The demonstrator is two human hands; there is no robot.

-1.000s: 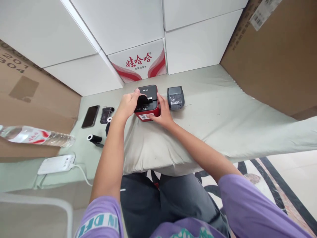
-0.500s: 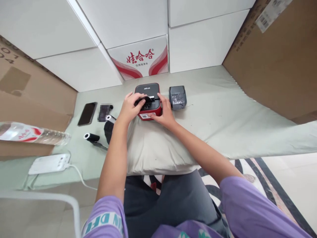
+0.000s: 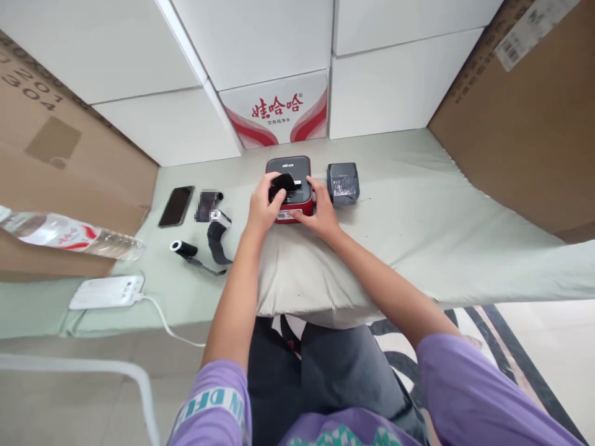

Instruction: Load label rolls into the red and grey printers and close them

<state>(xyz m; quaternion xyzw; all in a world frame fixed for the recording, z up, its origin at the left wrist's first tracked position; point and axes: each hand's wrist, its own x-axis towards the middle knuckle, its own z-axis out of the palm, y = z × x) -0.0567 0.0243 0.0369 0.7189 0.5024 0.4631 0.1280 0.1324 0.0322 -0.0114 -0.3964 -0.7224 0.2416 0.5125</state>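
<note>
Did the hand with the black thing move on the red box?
Yes, a little. The left hand slid toward the person along the red box, its fingers now pinching the black piece over the box's near half, beside the right hand.

bright, even indoor light w/ soft shadows, no glare; wide-angle bending at edges, centre sharp.

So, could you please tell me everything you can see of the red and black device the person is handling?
The red and black device is a small boxy unit, seemingly plastic, with a glossy red body and a black top bearing small white print. A white label sits on its near side. It rests flat on the pale green cloth, just left of a grey device. The left hand presses a black piece against its top, while the right hand steadies its right side.
</note>
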